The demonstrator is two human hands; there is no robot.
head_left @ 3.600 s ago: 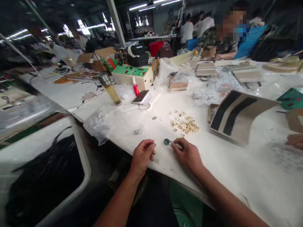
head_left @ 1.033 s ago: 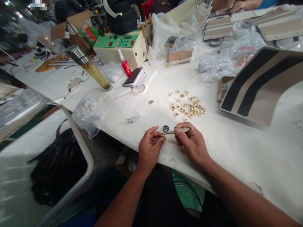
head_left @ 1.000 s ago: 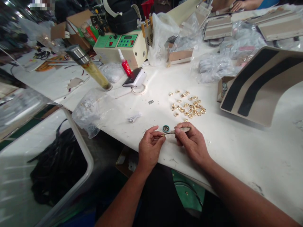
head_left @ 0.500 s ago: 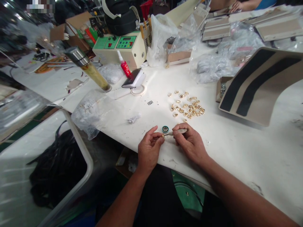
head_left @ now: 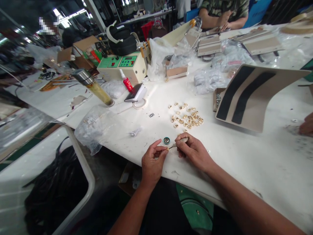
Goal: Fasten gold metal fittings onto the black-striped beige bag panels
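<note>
Low over the table's near edge, my left hand (head_left: 152, 163) pinches a small gold metal fitting (head_left: 167, 149) between thumb and fingertips; most of it is covered. My right hand (head_left: 194, 151) is closed around the pale handle of a small screwdriver (head_left: 183, 140). Its thin metal shaft points left, and the tip meets the fitting or lies right at it. Just beyond my fingertips stands a little round green dish (head_left: 166, 140) with tiny metal parts inside. Farther back, several gold fittings (head_left: 193, 121) lie loose in a cluster.
A curved beige panel with dark stripes (head_left: 246, 98) leans at right. At left are a tilted bottle (head_left: 97, 91), a red glue bottle (head_left: 127, 84), a notebook (head_left: 136, 93) and a plastic bag (head_left: 90, 127). A co-worker's hands (head_left: 223, 23) show at the back; another hand (head_left: 306, 124) is at the right edge.
The camera view has tilted up and shifted right, so more of the co-worker at the back shows and a hand appears at right. My hands keep the same hold on fitting and screwdriver.
</note>
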